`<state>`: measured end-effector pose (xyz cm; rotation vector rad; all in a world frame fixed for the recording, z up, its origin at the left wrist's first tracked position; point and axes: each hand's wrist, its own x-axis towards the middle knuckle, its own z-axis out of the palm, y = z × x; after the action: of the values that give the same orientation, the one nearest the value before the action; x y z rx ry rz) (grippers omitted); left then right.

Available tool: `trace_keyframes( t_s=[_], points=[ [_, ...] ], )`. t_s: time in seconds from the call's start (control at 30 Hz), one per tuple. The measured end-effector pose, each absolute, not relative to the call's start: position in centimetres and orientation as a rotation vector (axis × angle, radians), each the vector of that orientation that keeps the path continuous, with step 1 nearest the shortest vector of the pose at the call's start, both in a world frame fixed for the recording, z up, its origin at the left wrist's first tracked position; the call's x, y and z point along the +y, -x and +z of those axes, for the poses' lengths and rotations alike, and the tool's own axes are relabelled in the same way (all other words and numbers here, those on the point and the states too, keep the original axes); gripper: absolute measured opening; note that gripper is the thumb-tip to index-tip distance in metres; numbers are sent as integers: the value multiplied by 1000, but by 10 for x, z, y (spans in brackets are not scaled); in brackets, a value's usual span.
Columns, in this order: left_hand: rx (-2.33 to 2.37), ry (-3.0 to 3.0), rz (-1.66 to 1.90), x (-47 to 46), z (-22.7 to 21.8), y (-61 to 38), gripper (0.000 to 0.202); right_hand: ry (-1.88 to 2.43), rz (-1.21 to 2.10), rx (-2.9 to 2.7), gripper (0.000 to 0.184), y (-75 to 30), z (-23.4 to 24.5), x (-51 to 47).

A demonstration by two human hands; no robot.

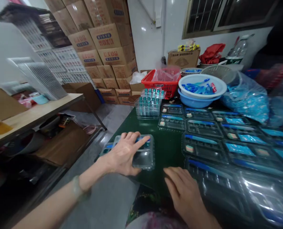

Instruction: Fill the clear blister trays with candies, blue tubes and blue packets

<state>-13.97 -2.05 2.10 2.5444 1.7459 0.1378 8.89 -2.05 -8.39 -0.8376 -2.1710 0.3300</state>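
Observation:
At the table's left edge, my left hand (125,154) spans a clear plastic tray (144,160) from above, thumb at the near side and fingers over the far side. Small teal-capped bottles and a bit of blue show in the tray, partly covered by the hand. My right hand (185,190) is low over the table's front edge, fingers loosely extended, with no object visible in it. To its right lie rows of clear trays (203,151) holding blue pen-like sticks, some with blue packets and small pale pieces.
Stacked clear trays of teal-capped bottles (148,105) stand at the far left of the green table (168,143). Behind are a red basket (160,84), a white basin (203,84) of blue pieces and a plastic bag (249,98). A wooden bench (48,109) stands left, cartons (108,38) beyond.

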Motion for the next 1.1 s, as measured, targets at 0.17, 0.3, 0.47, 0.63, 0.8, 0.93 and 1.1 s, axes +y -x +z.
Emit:
trace_keyframes(
  t_s=[0.17, 0.3, 0.47, 0.63, 0.8, 0.93, 1.1],
  points=[
    [1494, -2733, 51, 38, -7, 102, 101, 985, 204, -2137, 25, -103, -88, -13],
    [1453, -2680, -58, 80, -30, 92, 107, 1060, 170, -2168, 26, -117, -93, -12],
    [1396, -2509, -46, 98, -30, 96, 108, 1120, 197, -2266, 29, -116, -96, -9],
    [1236, -2321, 139, 106, -19, 103, 101, 1103, 217, -2331, 33, -105, -94, -5],
    [1060, -1932, 507, 109, 2, 117, 87, 1072, 212, -2384, 33, -105, -97, -4],
    [894, -1184, 1187, 100, 12, 149, 59, 1084, 186, -2380, 34, -108, -103, -3],
    [883, -664, 1575, 86, -1, 206, 30, 1038, 157, -2415, 33, -100, -107, -2]
  ],
)
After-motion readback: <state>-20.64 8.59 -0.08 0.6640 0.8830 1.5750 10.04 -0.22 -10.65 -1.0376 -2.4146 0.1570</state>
